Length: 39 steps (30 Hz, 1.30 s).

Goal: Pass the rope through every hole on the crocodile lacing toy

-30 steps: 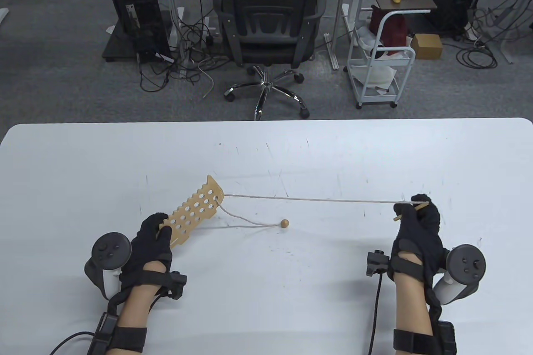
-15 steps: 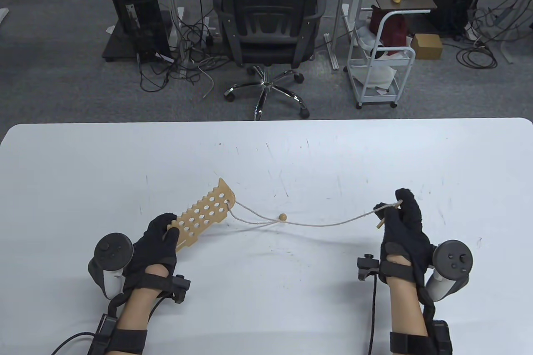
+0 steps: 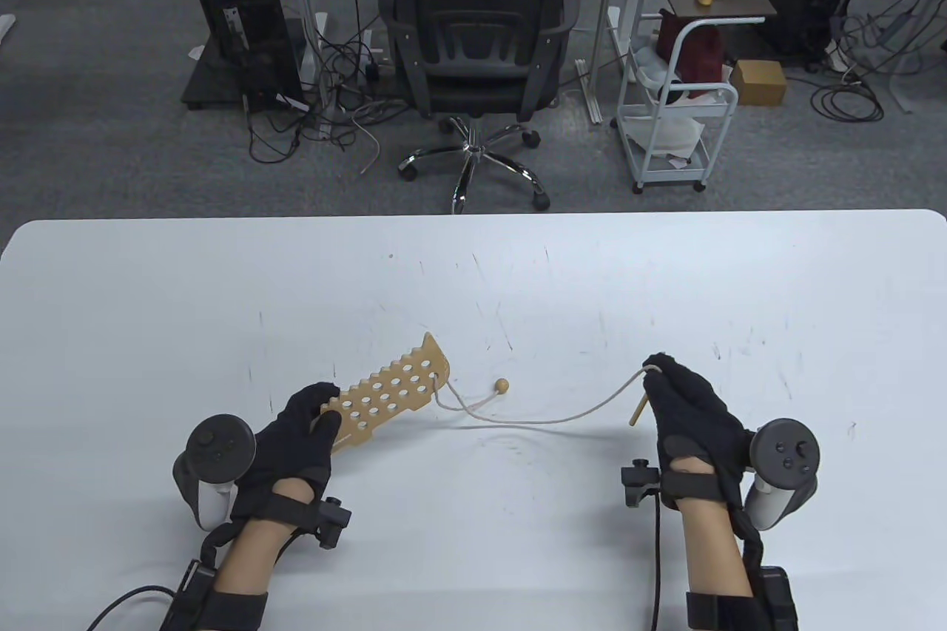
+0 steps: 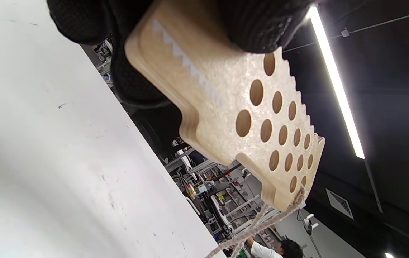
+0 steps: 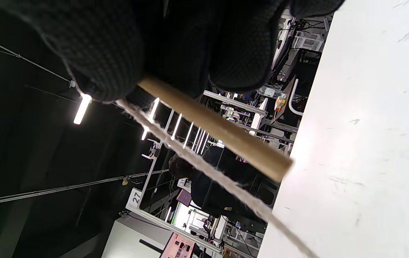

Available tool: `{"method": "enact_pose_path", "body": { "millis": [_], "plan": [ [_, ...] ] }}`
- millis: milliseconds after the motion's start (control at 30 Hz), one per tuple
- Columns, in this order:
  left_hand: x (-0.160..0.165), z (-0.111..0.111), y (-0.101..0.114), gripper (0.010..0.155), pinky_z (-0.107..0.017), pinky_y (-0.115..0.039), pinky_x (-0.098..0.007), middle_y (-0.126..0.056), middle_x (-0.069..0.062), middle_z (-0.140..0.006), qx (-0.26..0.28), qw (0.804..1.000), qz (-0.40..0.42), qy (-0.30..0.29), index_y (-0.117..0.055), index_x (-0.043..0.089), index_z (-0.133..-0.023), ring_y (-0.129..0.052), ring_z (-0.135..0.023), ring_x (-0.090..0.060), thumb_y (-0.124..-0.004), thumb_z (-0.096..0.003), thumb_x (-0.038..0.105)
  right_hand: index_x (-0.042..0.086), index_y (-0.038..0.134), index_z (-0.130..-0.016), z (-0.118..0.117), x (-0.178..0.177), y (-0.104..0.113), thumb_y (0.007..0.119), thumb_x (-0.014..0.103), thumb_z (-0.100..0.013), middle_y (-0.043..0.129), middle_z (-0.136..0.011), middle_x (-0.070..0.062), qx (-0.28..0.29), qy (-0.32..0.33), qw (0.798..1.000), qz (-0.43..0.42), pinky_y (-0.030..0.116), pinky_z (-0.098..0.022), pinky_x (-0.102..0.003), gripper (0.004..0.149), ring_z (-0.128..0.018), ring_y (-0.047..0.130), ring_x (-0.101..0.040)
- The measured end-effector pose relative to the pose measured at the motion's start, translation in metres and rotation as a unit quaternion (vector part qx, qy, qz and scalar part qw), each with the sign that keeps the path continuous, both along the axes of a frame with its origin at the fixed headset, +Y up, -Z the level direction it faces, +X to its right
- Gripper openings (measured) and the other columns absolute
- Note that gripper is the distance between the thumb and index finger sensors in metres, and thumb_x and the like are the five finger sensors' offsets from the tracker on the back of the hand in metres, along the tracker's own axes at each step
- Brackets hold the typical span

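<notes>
Pale wooden crocodile toy (image 3: 392, 394), rows of round holes, in left hand's (image 3: 300, 439) grip; right hand (image 3: 692, 416) pinching rope's (image 3: 533, 422) wooden needle (image 3: 638, 411).

The table view is bright and evenly lit, sharp, with only soft shadows on the white table (image 3: 518, 276). Both wrist views are steeply tilted, dark above, with glaring ceiling light strips (image 4: 335, 82) and blurred backgrounds.

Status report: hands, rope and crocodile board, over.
Left hand grips board. Right hand pinches needle. Rope slack, through one end hole only. Nothing blocking.
</notes>
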<state>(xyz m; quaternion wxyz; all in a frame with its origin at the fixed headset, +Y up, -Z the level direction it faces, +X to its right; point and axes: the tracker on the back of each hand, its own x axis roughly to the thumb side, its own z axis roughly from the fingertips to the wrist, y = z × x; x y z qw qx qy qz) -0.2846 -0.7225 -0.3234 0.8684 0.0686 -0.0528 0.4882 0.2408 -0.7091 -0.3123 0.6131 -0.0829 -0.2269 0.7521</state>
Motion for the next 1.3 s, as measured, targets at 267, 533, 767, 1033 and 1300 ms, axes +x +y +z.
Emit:
{"method": "enact_pose_path", "body": {
  "millis": [267, 533, 767, 1033, 1300],
  "plan": [
    [0.012, 0.004, 0.004, 0.054, -0.069, -0.068, -0.055, -0.09, -0.001, -0.079, 0.011, 0.999, -0.012, -0.029, -0.071, 0.027, -0.094, -0.1, -0.061, -0.025, -0.077, -0.0412, 0.036, 0.025, 0.091, -0.078, -0.001, -0.007, -0.003, 0.093, 0.032, -0.042, 0.102, -0.065, -0.004, -0.008, -0.001, 1.0, 0.01, 0.057, -0.063, -0.063, 0.037, -0.065, 0.098, -0.033],
    [0.023, 0.006, 0.001, 0.053, -0.068, -0.068, -0.055, -0.091, -0.001, -0.078, 0.012, 0.998, -0.023, -0.065, -0.072, 0.027, -0.094, -0.1, -0.061, -0.025, -0.078, -0.0411, 0.036, 0.025, 0.091, -0.075, -0.005, -0.024, -0.016, 0.097, 0.033, -0.038, 0.107, -0.061, -0.001, -0.04, 0.035, 0.999, -0.009, 0.064, -0.061, -0.058, 0.038, -0.06, 0.103, -0.03],
    [0.035, 0.006, -0.004, 0.053, -0.069, -0.068, -0.055, -0.091, -0.001, -0.078, 0.009, 0.994, -0.036, -0.1, -0.072, 0.027, -0.094, -0.099, -0.061, -0.025, -0.078, -0.041, 0.036, 0.023, 0.092, -0.075, -0.007, -0.038, -0.024, 0.097, 0.03, -0.039, 0.107, -0.063, -0.002, -0.064, 0.088, 0.99, -0.086, 0.062, -0.061, -0.058, 0.038, -0.063, 0.101, -0.031],
    [0.048, 0.009, -0.007, 0.053, -0.069, -0.068, -0.055, -0.09, 0.0, -0.079, 0.012, 0.99, -0.04, -0.132, -0.072, 0.028, -0.094, -0.099, -0.062, -0.024, -0.077, -0.0411, 0.036, 0.019, 0.091, -0.078, -0.009, -0.058, -0.028, 0.091, 0.028, -0.042, 0.106, -0.065, -0.006, -0.074, 0.139, 0.986, -0.063, 0.059, -0.062, -0.06, 0.037, -0.065, 0.098, -0.035],
    [0.057, 0.013, -0.005, 0.054, -0.069, -0.068, -0.055, -0.09, 0.0, -0.079, 0.024, 0.987, -0.033, -0.157, -0.071, 0.028, -0.094, -0.099, -0.062, -0.025, -0.077, -0.0412, 0.036, 0.018, 0.089, -0.079, -0.008, -0.069, -0.029, 0.086, 0.027, -0.043, 0.103, -0.066, -0.007, -0.081, 0.182, 0.976, -0.084, 0.056, -0.062, -0.062, 0.037, -0.066, 0.096, -0.036]
  ]
}}
